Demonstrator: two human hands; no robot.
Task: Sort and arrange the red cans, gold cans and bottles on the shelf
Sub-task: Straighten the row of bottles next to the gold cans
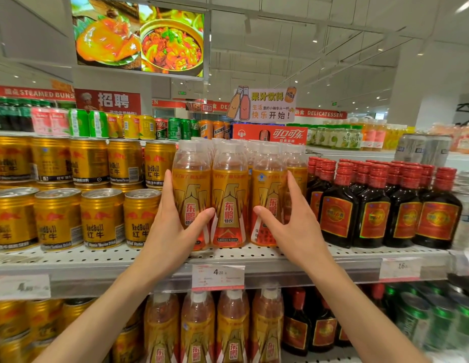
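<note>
As the left hand (pixel 173 226) and right hand (pixel 293 224), apart with straight fingers, press the outer sides of the front bottles (pixel 229 205) on the shelf (pixel 97 259), straightening that row seems in hand. Next comes even inward pressure. Gold cans (pixel 102 218) stand to their left.

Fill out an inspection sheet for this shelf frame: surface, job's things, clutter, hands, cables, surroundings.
Surface: white perforated metal shelf, price tag on its front edge.
Job's things: gold metal cans in two tiers at left; orange-labelled clear plastic bottles centre; dark glass bottles with red caps right.
Clutter: nothing seen.
Hands: left hand and right hand flank the front bottles, fingers straight, thumbs on labels.
Cables: nothing seen.
Surroundings: hanging food screen, juice sign.
</note>
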